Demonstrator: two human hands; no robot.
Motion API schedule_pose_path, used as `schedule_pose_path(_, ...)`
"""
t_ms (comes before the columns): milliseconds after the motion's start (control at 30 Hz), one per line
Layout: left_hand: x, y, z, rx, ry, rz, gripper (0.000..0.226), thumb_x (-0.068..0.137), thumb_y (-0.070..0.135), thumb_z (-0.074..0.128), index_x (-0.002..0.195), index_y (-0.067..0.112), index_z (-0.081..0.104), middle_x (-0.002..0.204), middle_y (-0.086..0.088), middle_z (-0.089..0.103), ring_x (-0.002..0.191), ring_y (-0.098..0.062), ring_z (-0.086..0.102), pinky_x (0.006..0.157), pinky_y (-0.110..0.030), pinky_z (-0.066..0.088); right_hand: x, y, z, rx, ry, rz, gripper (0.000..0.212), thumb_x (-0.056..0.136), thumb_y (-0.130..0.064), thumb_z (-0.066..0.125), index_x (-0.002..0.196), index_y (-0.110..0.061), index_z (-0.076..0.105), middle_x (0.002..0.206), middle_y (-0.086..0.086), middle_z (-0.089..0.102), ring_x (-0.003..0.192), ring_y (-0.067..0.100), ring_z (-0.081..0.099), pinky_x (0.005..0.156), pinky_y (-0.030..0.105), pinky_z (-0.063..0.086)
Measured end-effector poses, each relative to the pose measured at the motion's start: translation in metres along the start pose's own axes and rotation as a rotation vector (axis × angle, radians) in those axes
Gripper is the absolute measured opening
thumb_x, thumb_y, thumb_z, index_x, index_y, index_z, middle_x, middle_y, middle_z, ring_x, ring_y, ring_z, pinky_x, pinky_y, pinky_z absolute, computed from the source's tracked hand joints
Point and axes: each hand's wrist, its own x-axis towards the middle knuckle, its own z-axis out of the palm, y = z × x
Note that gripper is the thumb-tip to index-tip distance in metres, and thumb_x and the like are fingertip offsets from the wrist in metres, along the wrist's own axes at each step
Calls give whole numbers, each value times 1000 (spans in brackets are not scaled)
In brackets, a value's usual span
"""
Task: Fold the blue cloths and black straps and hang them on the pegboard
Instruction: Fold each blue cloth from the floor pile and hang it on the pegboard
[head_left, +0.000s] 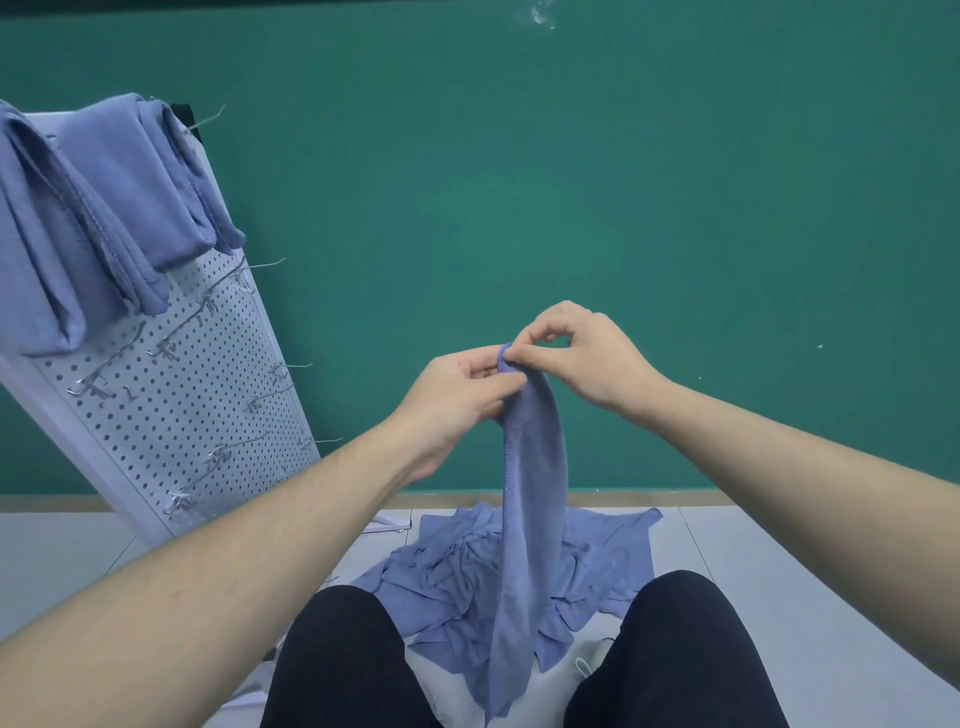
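Both forearms ran off the bottom corners as I watched. My left hand and right hand pinched the top edge of a blue cloth, which hung down between my knees, its lower tip cut off by the bottom edge. Behind it, a crumpled cloth pile lay on the floor, partly hidden. At left, folded cloths hung on the pegboard, clipped by the edge.
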Motion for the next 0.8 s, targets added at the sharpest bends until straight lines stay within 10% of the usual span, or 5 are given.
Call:
schedule_pose_path(300,2,9,0,99,117,69,22,101,16,57,93,21,77,95,0,78,89,-13,71,94,-36,56,-9,12,-2,124,-96,-75,20,88,-31,76,87,-15,65,80,-12,63,69,2,49,67,16,42)
schedule_pose_path(567,4,8,-13,253,109,145,21,97,35,50,92,34,70,96,9,74,93,-13,66,97,-46,53,-14,29,-14,-27,-291,-75,35,83,-39,79,77,-7,64,103,2,65,101,9,44,81,10,34)
schedule_pose_path(800,4,6,-29,383,235,195,22,106,25,43,97,28,62,93,9,67,86,-8,57,88,-34,47,-15,35,-30,-757,-323,-236,62,83,-80,30,87,-29,65,104,-12,59,91,13,42,85,32,36)
